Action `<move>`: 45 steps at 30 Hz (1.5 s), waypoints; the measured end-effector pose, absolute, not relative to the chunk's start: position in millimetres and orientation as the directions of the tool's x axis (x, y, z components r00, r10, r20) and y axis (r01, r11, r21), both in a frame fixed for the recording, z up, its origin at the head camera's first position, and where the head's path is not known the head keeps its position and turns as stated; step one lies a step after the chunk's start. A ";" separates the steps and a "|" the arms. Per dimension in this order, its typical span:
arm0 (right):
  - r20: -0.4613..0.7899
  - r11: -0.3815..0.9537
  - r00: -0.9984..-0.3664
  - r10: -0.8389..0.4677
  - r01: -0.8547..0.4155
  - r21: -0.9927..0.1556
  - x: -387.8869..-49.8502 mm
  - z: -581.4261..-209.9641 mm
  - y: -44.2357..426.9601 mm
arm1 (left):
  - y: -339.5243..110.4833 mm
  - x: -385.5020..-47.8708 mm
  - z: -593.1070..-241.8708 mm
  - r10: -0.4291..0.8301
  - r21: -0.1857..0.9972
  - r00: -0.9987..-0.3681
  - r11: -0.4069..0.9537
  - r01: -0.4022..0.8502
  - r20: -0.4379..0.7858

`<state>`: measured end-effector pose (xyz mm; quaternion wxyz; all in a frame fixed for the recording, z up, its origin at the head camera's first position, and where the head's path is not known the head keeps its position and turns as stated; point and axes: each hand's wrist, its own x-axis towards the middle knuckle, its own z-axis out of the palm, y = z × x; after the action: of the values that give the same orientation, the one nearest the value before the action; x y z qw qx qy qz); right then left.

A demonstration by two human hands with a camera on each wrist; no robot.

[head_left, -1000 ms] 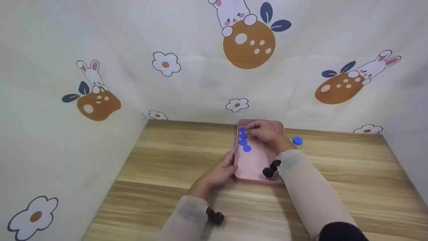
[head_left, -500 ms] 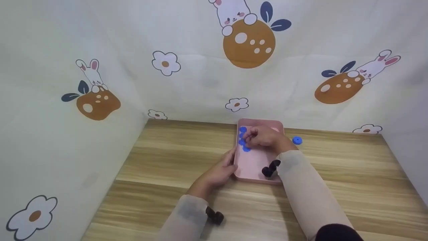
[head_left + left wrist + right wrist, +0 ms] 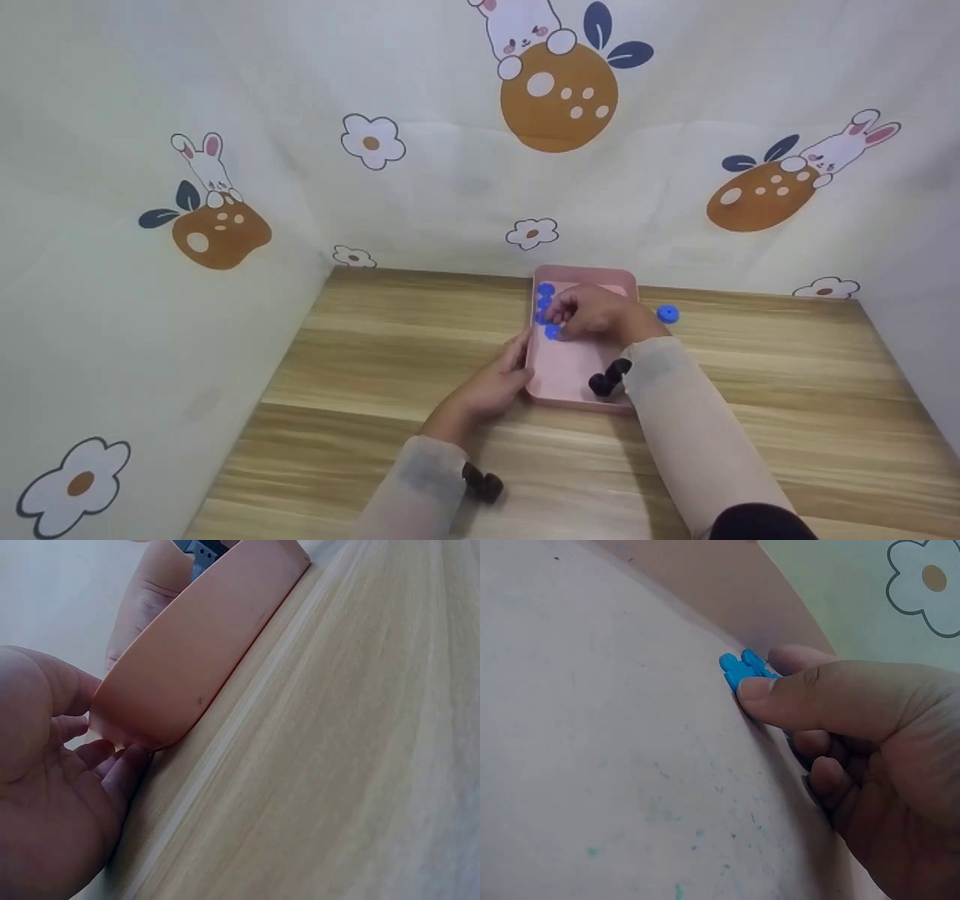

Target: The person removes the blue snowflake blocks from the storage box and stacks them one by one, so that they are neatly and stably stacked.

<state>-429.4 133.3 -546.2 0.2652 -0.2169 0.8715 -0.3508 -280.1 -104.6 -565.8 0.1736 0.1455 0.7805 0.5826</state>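
Cream backdrop (image 3: 442, 191) printed with rabbits, brown fruit and flowers, filling the top of the head view. Below it spreads a wood-grained counter (image 3: 360, 360). Right of centre on it lies a shallow pink tray (image 3: 562, 379), oblong, with rounded corners and raised walls; up close its floor shows small green specks. At lower centre, the left hand (image 3: 484, 386) holds the tray's left edge, fingers bent against the wall. The right hand (image 3: 596, 311) reaches over the tray, thumb and finger nearly together, pinching a bright blue piece (image 3: 739, 671) with rounded lobes, low beside the wall; whether it is one piece or two cannot be told. Blue pieces (image 3: 546, 289), small and scallop-edged, line the tray's left side, partly hidden by fingers. Another blue disc (image 3: 667, 314), with a dark centre, sits on the counter right of the tray
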 end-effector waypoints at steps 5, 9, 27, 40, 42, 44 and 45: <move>-0.313 0.670 -0.766 -0.562 -0.199 -0.716 -429.1 -546.6 133.0 | -104.0 -280.0 -566.7 0.422 0.963 -0.899 0.269 -0.001 -0.119; -0.283 0.662 -0.761 -0.583 -0.243 -0.709 -428.7 -547.2 132.6 | -102.9 -281.8 -569.6 0.447 0.976 -0.891 0.217 0.022 -0.079; -0.326 0.715 -0.776 -0.540 -0.219 -0.664 -429.1 -545.6 131.4 | -103.4 -281.0 -569.3 0.434 0.972 -0.895 0.233 -0.002 -0.106; -0.285 0.677 -0.783 -0.553 -0.222 -0.702 -431.6 -549.9 133.6 | -103.7 -284.1 -571.9 0.457 0.969 -0.887 0.240 0.054 -0.063; -0.277 0.662 -0.791 -0.546 -0.205 -0.721 -433.3 -551.2 134.2 | -103.9 -284.4 -572.3 0.462 0.969 -0.885 0.237 0.062 -0.056; -0.269 0.647 -0.800 -0.536 -0.184 -0.740 -434.8 -551.9 134.7 | -103.9 -284.6 -572.5 0.463 0.970 -0.884 0.237 0.060 -0.058; -0.268 0.637 -0.804 -0.530 -0.169 -0.752 -435.5 -551.9 134.7 | -103.9 -284.6 -572.3 0.462 0.969 -0.885 0.240 0.059 -0.061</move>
<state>-435.5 134.7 -551.9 0.2401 -0.2004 0.8723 -0.3759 -284.6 -103.9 -572.3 0.1700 0.1692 0.7687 0.5929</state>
